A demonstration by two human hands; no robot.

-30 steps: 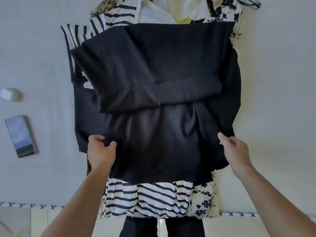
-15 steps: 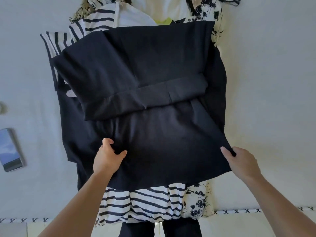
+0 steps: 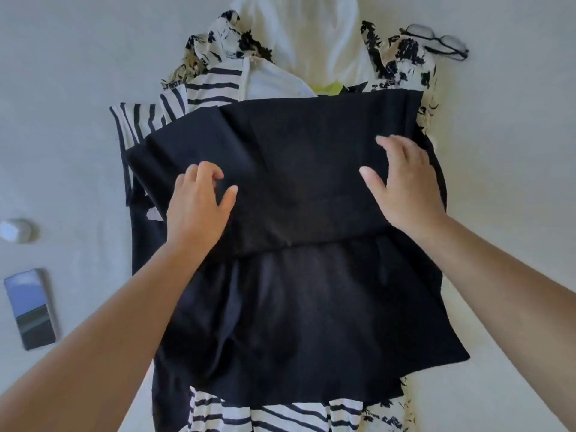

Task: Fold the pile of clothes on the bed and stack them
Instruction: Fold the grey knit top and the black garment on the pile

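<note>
A black garment (image 3: 299,307) lies spread on top of the pile, its far part folded toward me into a band. My left hand (image 3: 199,210) rests on the left end of that folded band, fingers slightly curled on the cloth. My right hand (image 3: 402,185) lies flat on the right end with fingers spread. Under the black garment are a black-and-white striped piece (image 3: 149,120), a cream floral piece (image 3: 402,63) and a white garment (image 3: 311,35). A strip of yellow-green cloth (image 3: 328,88) peeks out at the far edge.
The pile sits on a pale bed sheet (image 3: 514,151). A phone (image 3: 31,308) and a small white object (image 3: 15,230) lie on the left. A pair of glasses (image 3: 442,42) lies at the far right of the pile.
Both hands let go of the near hem and moved up onto the folded band. The view has tilted so the far pile and glasses show.
</note>
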